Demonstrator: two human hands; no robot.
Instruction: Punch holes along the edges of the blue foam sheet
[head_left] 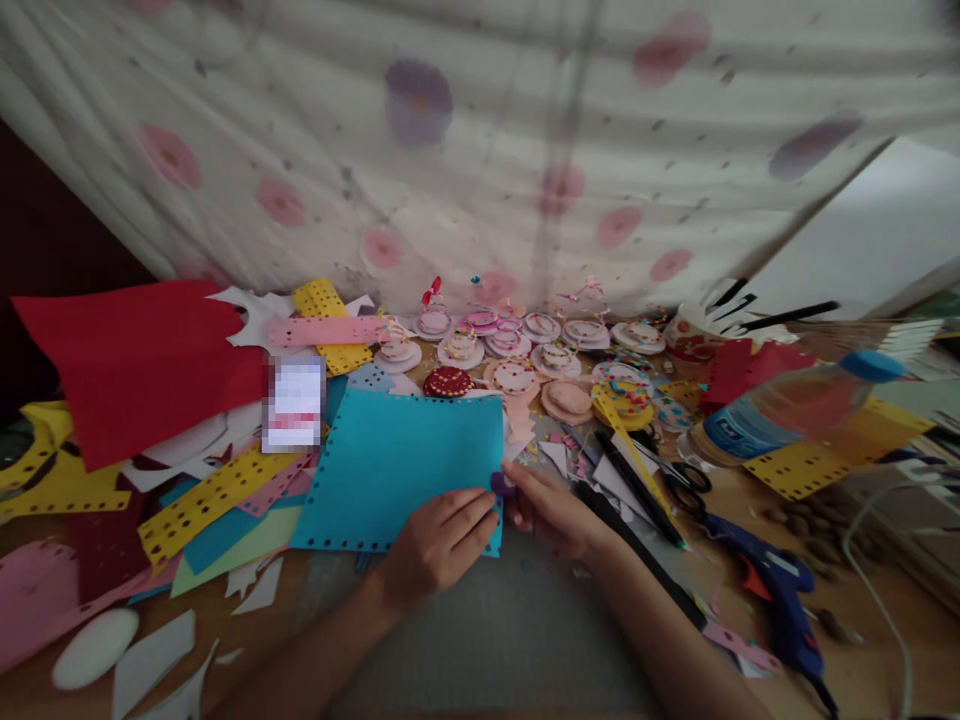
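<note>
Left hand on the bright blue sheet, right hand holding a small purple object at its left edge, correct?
Wrong edge: the head view shows the right hand holding the small purple object at the right edge of the bright blue sheet. The left hand is on it.

On my table [855,665]: mat [480,640] nearest me, paper sheet [412,470] over its far part, miniature hats [554,358] behind, curtain [480,130] beyond; left, heaped offcuts [217,500]; right, scissors [688,488], bottle [787,410] beyond them, glue gun [787,590] nearer, tools in a cup [691,335] at back.
</note>
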